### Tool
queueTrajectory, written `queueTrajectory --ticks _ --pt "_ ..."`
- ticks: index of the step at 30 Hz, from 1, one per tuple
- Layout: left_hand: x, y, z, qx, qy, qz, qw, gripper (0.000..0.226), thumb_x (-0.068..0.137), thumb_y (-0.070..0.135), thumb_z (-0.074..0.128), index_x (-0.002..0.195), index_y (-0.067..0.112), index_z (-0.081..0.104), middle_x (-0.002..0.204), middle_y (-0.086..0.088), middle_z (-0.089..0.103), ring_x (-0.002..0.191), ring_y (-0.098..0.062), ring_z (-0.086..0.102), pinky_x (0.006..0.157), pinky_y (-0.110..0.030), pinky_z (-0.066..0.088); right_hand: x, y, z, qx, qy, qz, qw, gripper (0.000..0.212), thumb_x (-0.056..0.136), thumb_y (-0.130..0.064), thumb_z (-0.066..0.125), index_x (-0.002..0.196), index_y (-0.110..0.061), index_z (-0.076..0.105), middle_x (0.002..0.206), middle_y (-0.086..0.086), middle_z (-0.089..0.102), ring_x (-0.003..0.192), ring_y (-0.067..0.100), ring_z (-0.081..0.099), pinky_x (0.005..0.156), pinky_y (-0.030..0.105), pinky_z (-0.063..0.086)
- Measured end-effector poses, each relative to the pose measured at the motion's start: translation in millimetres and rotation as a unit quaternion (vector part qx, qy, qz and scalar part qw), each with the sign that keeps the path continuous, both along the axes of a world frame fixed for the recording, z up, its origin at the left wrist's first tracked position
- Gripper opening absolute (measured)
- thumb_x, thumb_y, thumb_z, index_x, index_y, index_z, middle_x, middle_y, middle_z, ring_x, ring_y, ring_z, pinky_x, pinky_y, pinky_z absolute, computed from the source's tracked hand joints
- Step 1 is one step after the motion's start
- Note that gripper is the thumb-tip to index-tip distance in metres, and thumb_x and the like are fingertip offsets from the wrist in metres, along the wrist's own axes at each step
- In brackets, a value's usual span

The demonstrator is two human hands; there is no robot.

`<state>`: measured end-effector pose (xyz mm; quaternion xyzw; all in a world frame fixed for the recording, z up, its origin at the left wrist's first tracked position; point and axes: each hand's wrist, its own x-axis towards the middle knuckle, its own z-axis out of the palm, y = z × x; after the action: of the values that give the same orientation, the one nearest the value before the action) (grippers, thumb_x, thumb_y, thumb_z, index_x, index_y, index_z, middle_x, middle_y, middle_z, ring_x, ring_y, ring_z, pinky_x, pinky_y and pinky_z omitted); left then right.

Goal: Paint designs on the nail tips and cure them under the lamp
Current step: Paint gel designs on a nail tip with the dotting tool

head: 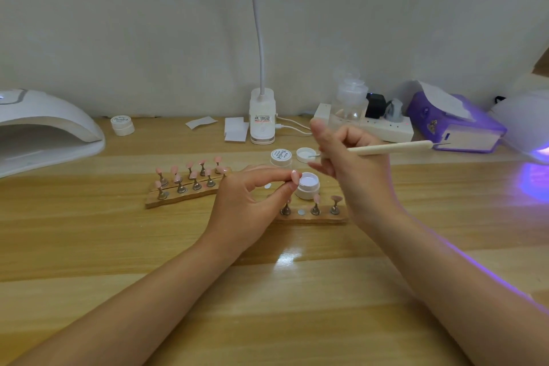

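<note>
Head view of a wooden worktop (89, 246) during nail-tip painting. The left hand (246, 205) pinched a pink nail tip (295, 177) on its stand between thumb and fingers, holding it just beside an open jar of white gel (307, 186). The right hand (353, 163) was raised above the jar, its fingers curled round a cream-handled dotting pen (386, 148) that lay roughly level, its fine metal end pointing left toward an upturned jar lid (306, 154). A closed white jar (281, 157) stood just left of that lid. Behind the left hand, a wooden holder (178, 197) carried two rows of pink tips on metal stands; a second wooden strip (315, 218), in front of the open jar, carried three further stands and one bare magnet disc. A white curing lamp (44, 131) sat at the far left, and a second lamp (528, 125), glowing violet, at the far right. At the rear were a clip-on desk light (262, 119), a clear pump bottle (350, 104), a power strip (386, 128), a purple box (454, 125) and two stacked small jars (122, 125).
</note>
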<state>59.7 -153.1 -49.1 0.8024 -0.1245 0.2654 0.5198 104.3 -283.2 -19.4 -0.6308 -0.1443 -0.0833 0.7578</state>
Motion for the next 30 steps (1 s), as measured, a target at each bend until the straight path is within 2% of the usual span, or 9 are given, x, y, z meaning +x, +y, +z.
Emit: queueTrajectory --ticks 2,5,7,11,16,21,25,30 --pt "-0.4 -0.1 0.3 0.017 -0.013 0.005 1.0 0.012 0.078 0.012 0.069 0.087 0.02 0.072 0.079 0.015 0.068 0.083 -0.002 0.063 0.079 -0.004 0.036 -3.9 4.0 -2.3 0.0 -0.001 0.005 1.0 0.04 0.061 -0.045 0.069 0.052 -0.014 0.046 0.045 -0.004 0.044 0.039 0.002 0.048 0.058 0.025 0.056" --pt "-0.3 -0.8 0.3 0.038 -0.027 0.005 0.999 0.012 0.078 0.011 0.069 0.088 0.016 0.073 0.078 0.019 0.065 0.083 0.005 0.06 0.078 0.002 0.029 -5.8 7.6 -2.0 0.004 -0.017 -0.003 1.0 0.04 0.077 -0.028 0.069 0.053 -0.008 0.043 0.047 0.002 0.04 0.035 0.004 0.042 0.051 0.02 0.052" --pt "0.5 -1.2 -0.7 0.041 -0.032 -0.005 0.999 0.015 0.078 0.012 0.068 0.092 0.015 0.073 0.08 0.019 0.065 0.081 0.008 0.06 0.079 -0.001 0.033 -5.3 7.7 -3.5 -0.015 -0.032 -0.015 0.999 0.041 0.083 -0.013 0.065 0.049 -0.011 0.041 0.044 -0.001 0.039 0.034 0.003 0.04 0.048 0.024 0.05" --pt "2.0 0.5 -2.7 0.034 -0.039 -0.015 0.999 0.016 0.078 0.015 0.067 0.093 0.017 0.072 0.079 0.017 0.066 0.079 0.004 0.061 0.077 -0.01 0.041 -4.8 8.0 -4.9 -0.041 -0.031 -0.033 0.998 0.044 0.077 0.001 0.056 0.043 -0.019 0.036 0.043 -0.003 0.035 0.035 0.006 0.036 0.049 0.03 0.046" --pt "1.5 0.7 -3.5 0.036 -0.034 -0.015 0.999 0.018 0.078 0.013 0.068 0.095 0.016 0.071 0.08 0.01 0.068 0.08 -0.003 0.061 0.077 -0.015 0.044 -6.5 8.5 -5.2 -0.05 -0.024 -0.031 0.998 0.036 0.075 0.002 0.054 0.047 -0.012 0.035 0.04 -0.003 0.034 0.031 0.005 0.039 0.046 0.03 0.042" --pt "0.4 0.9 -2.5 0.031 -0.027 -0.015 0.999 0.019 0.077 0.013 0.068 0.096 0.015 0.071 0.083 0.004 0.07 0.083 -0.009 0.062 0.079 -0.032 0.049 -7.5 8.7 -4.2 -0.056 -0.029 -0.023 0.998 0.038 0.075 0.003 0.053 0.047 -0.013 0.034 0.034 -0.005 0.034 0.029 0.006 0.038 0.045 0.028 0.042" --pt "0.6 0.0 -2.1 0.029 -0.025 -0.016 0.999 0.018 0.077 0.015 0.067 0.095 0.015 0.071 0.082 0.004 0.07 0.082 -0.009 0.062 0.08 -0.034 0.049 -8.5 8.9 -3.5 -0.058 -0.025 -0.024 0.998 0.036 0.075 0.002 0.054 0.048 -0.012 0.034 0.034 -0.004 0.034 0.029 0.007 0.038 0.047 0.032 0.042" --pt "0.0 -0.5 -1.4 0.023 -0.024 -0.018 0.999 0.021 0.076 0.023 0.064 0.094 0.015 0.071 0.081 0.004 0.07 0.081 -0.008 0.062 0.08 -0.035 0.049 -8.1 8.6 -4.0 -0.061 -0.031 -0.026 0.997 0.037 0.075 0.002 0.055 0.047 -0.012 0.035 0.035 -0.004 0.036 0.029 0.007 0.04 0.04 0.024 0.04"
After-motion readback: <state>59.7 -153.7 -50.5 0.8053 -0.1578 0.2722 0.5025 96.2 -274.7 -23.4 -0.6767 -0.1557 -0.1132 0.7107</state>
